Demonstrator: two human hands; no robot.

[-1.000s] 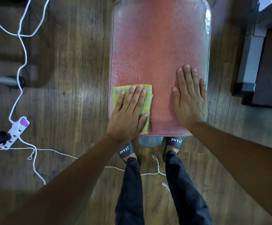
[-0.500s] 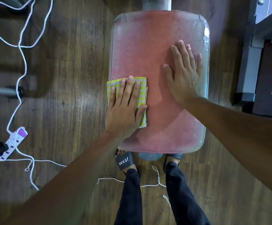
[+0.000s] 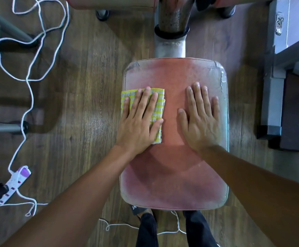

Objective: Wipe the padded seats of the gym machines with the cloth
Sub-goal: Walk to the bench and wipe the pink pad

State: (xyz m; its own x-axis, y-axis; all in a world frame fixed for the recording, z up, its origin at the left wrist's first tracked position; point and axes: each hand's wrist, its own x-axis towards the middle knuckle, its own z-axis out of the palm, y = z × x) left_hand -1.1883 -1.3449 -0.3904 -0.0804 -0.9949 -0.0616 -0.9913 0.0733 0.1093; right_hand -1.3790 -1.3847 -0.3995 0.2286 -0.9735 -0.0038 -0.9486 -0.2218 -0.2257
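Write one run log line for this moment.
left hand: flat on cloth | right hand: flat on seat | wiping

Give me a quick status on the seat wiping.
Left hand flat on cloth, left side of seat. Right hand flat on bare pad. Nothing in the way.

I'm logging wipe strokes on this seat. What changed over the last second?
The left hand slid the cloth up the seat, from near its front edge toward the middle, along the left side. The right hand also moved farther up the pad. Unchanged: left palm flat on the cloth, right palm flat on bare padding, nothing let go.
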